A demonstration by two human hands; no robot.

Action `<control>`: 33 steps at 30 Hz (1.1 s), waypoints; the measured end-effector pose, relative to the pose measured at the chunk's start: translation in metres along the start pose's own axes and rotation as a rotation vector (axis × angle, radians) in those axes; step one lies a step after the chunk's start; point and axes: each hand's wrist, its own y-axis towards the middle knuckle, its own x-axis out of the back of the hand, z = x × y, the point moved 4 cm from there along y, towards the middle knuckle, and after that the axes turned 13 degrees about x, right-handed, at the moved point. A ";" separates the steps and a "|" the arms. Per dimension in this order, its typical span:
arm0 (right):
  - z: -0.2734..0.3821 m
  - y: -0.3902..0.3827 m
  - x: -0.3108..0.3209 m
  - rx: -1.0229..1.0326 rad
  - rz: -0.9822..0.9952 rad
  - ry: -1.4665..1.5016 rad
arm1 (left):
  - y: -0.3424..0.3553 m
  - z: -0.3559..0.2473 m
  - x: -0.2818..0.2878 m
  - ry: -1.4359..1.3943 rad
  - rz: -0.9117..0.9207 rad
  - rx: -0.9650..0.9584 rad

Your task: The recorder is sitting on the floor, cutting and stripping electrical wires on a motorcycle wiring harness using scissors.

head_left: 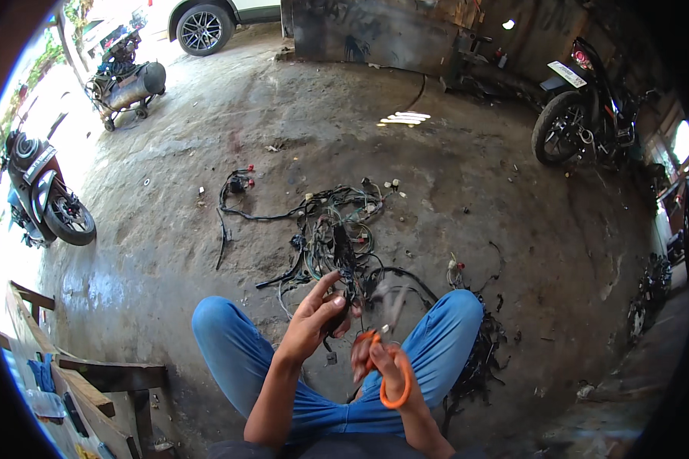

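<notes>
A tangled wiring harness (pixel 340 239) of black, green and white wires with several small plug connectors lies on the floor in front of my knees. My left hand (pixel 314 315) is closed round a dark bundled section of it, with the thumb and a finger at the upper end. In my right hand (pixel 381 359) is a pair of scissors (pixel 407 376) with orange handles. Their blades point up and away beside the harness, smeared by motion. Between my left hand and the blades is a small gap. A dark cable branch runs off the harness toward my right knee.
Black scraps (pixel 478 356) are heaped beside my right knee. A wooden bench (pixel 115 375) stands at the near left. Motorcycles are parked at the left (pixel 53 195) and far right (pixel 578 118). An air compressor (pixel 134 88) and a car wheel (pixel 204 30) are at the far left.
</notes>
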 end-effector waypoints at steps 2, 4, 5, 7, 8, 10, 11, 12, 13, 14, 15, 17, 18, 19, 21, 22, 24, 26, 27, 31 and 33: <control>0.011 0.013 0.008 0.025 -0.103 -0.178 | -0.004 0.004 -0.004 0.069 0.013 0.004; 0.020 0.032 0.018 0.151 -0.249 -0.375 | -0.007 0.012 0.002 0.133 0.001 0.039; 0.019 0.043 0.025 0.249 -0.302 -0.400 | -0.006 0.016 0.004 0.208 -0.002 0.073; 0.024 0.063 0.023 0.321 -0.286 -0.416 | -0.008 0.020 0.000 0.232 -0.013 0.099; 0.028 0.070 0.024 0.409 -0.275 -0.432 | -0.006 0.022 -0.001 0.295 -0.032 0.091; 0.021 0.080 0.031 0.335 -0.264 -0.392 | -0.004 0.023 0.000 0.428 -0.077 0.069; 0.014 0.085 0.033 0.265 -0.246 -0.348 | -0.005 0.023 0.001 0.431 -0.080 0.072; 0.012 0.087 0.036 0.241 -0.268 -0.387 | -0.005 0.025 0.001 0.378 -0.074 0.105; 0.009 0.090 0.039 0.243 -0.274 -0.387 | -0.004 0.027 0.002 0.325 -0.068 0.139; 0.006 0.092 0.043 0.239 -0.313 -0.358 | -0.005 0.026 0.004 0.327 -0.063 0.142; 0.004 0.094 0.047 0.232 -0.347 -0.331 | -0.005 0.028 0.007 0.199 -0.071 0.179; 0.004 0.096 0.047 0.244 -0.368 -0.315 | -0.002 0.034 0.010 0.068 -0.077 0.217; -0.003 0.099 0.049 0.255 -0.410 -0.238 | 0.001 0.038 0.011 -0.017 -0.140 0.213; -0.010 0.100 0.052 0.266 -0.452 -0.161 | 0.004 0.042 0.009 -0.101 -0.203 0.208; -0.021 0.103 0.053 0.317 -0.501 -0.078 | 0.005 0.047 -0.002 -0.114 -0.212 0.197; -0.024 0.103 0.054 0.366 -0.550 0.006 | 0.004 0.050 -0.006 -0.111 -0.215 0.180; -0.022 0.103 0.057 0.385 -0.573 0.031 | 0.003 0.060 -0.013 -0.099 -0.199 0.134; -0.020 0.101 0.059 0.386 -0.591 0.096 | -0.001 0.062 -0.018 -0.105 -0.187 0.121; -0.016 0.099 0.059 0.388 -0.594 0.095 | -0.002 0.062 -0.020 -0.112 -0.174 0.109; -0.006 0.101 0.064 0.326 -0.589 0.167 | -0.008 0.058 -0.029 -0.154 -0.124 0.148; -0.001 0.103 0.066 0.298 -0.577 0.189 | -0.010 0.057 -0.028 -0.191 -0.093 0.155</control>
